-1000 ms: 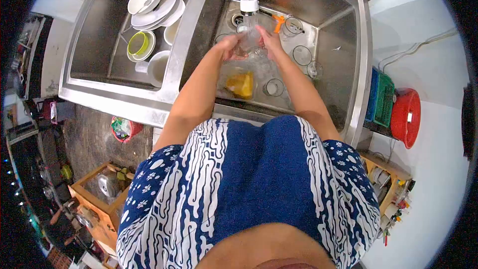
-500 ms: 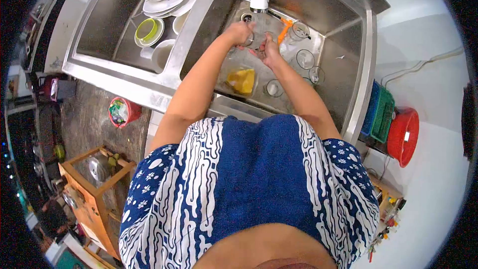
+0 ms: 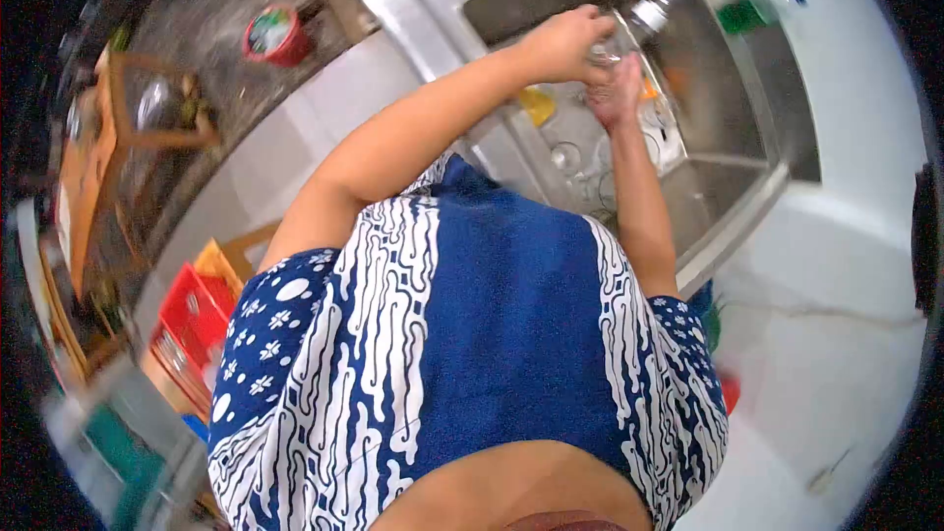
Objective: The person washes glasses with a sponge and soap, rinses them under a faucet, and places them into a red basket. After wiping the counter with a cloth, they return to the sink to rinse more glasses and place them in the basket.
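Note:
My left hand [image 3: 573, 44] is closed around a clear drinking glass [image 3: 607, 49] above the sink. Its fingers curl over the glass from the left. From below and to the right, my right hand [image 3: 617, 96] grips the same glass, though its fingers are smeared by motion. Just to the upper right hangs the white faucet head [image 3: 649, 16] on its flexible metal neck. Other clear glasses [image 3: 565, 156] stand on the sink floor below my hands. A yellow thing [image 3: 537, 106], partly hidden by my left forearm, lies in the sink.
Part of an orange object [image 3: 649, 88] shows behind my right hand. A green bottle [image 3: 742, 16] stands by the sink's far edge. On the left are a red bin [image 3: 278, 36], a wooden stand [image 3: 108, 157] and a red basket [image 3: 197, 310].
My view has turned, so the sink now appears farther right and the plate basin is mostly out of frame. Both hands have come together at one glass, close to the faucet head.

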Available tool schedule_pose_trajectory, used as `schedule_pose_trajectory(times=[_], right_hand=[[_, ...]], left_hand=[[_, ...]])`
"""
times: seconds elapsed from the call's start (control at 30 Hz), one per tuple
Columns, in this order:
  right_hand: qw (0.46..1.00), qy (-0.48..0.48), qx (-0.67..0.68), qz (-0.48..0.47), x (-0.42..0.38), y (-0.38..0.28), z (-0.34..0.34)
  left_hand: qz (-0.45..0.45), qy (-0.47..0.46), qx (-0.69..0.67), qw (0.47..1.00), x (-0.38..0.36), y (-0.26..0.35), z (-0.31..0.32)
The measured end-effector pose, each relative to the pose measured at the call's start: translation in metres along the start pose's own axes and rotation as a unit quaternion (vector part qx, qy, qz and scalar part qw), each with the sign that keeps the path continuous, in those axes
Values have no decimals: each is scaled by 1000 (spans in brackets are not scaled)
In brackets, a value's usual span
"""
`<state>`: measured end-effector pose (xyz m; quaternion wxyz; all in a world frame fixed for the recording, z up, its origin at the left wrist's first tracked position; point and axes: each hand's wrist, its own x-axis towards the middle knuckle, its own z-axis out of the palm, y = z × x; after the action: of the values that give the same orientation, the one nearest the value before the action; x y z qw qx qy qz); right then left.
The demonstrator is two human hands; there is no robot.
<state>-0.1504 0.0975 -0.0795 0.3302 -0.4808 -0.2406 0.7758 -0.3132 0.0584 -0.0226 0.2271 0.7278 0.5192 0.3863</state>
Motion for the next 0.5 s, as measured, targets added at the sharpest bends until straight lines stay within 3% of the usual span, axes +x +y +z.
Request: schedule_pose_trajectory(times=[0.03,0.13,0.17,0.2,0.23,0.27,0.3,0.4,0.43,0.5], right_hand=[[999,-46,1,16,20,-7,-5],[1000,-5,-12,-17,4,-37,82],[998,-53,18,19,34,-39,67],[992,-70,-98,-41,90,-30,28],[997,-10,-64,-49,31,-35,14],[991,72,-102,-49,40,-34,18],[990,-9,-135,-34,53,-36,-3],[985,-53,-164,-27,80,-29,-27],[968,7,-247,-46,72,-30,-17],[951,-31,-306,-21,97,-23,-39]], left_hand=[[-29,5,-11,999,6,0,-13],[-46,79,-27,995,11,-3,-50],[-50,112,-33,992,11,-7,-66],[-62,134,-45,988,13,-12,-84],[-51,151,-62,985,-2,19,-36],[-68,169,-32,983,-11,22,-45],[-82,183,-4,980,-24,23,-55],[-126,252,57,958,-80,9,-74],[-124,293,75,945,-98,4,-80],[-222,324,138,909,-147,-11,-85]])
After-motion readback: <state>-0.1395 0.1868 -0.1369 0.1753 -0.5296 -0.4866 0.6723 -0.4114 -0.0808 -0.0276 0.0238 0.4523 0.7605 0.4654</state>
